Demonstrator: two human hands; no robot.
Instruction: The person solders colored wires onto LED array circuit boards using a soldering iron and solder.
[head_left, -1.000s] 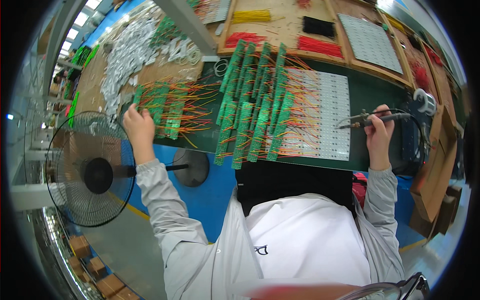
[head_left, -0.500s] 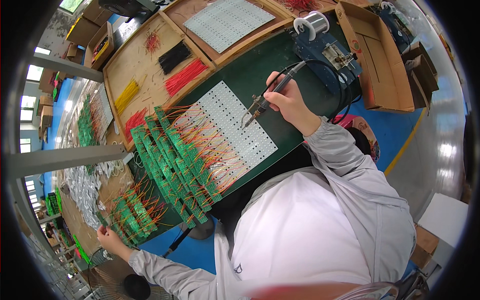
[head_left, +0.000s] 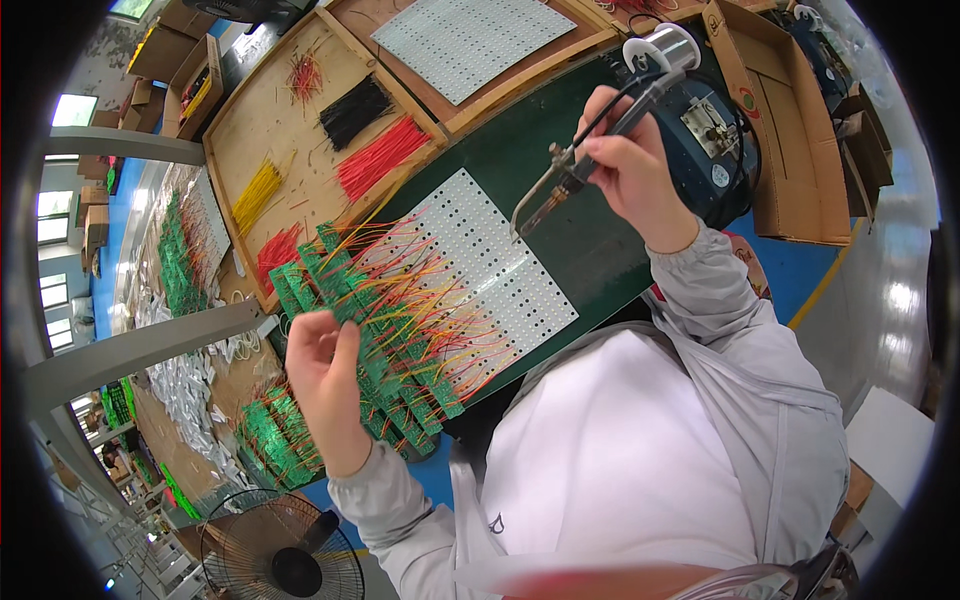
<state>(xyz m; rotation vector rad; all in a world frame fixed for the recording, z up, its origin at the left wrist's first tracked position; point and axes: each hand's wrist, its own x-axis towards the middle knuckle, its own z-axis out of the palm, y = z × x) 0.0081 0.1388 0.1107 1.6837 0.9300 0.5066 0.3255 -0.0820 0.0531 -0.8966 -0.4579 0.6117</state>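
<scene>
My right hand (head_left: pixel 632 165) grips a soldering iron (head_left: pixel 575 165) raised above the dark green work mat (head_left: pixel 590 240), its tip pointing down toward a white perforated panel (head_left: pixel 480 255). My left hand (head_left: pixel 325 375) is lifted over a row of green circuit boards (head_left: pixel 385 340) with red, orange and yellow wires; its fingers are loosely curled and I see nothing in them. Another batch of green boards (head_left: pixel 275 440) lies beyond my left wrist.
A wooden tray (head_left: pixel 300 130) holds bundles of black, red and yellow wires. A blue soldering station (head_left: pixel 715 140) with a solder spool (head_left: pixel 662 48) stands beside cardboard boxes (head_left: pixel 800 130). A floor fan (head_left: pixel 280 550) stands at lower left.
The view has swung round. My left hand has come back from the far boards to the near row. My right hand has lifted the soldering iron higher off the white panel.
</scene>
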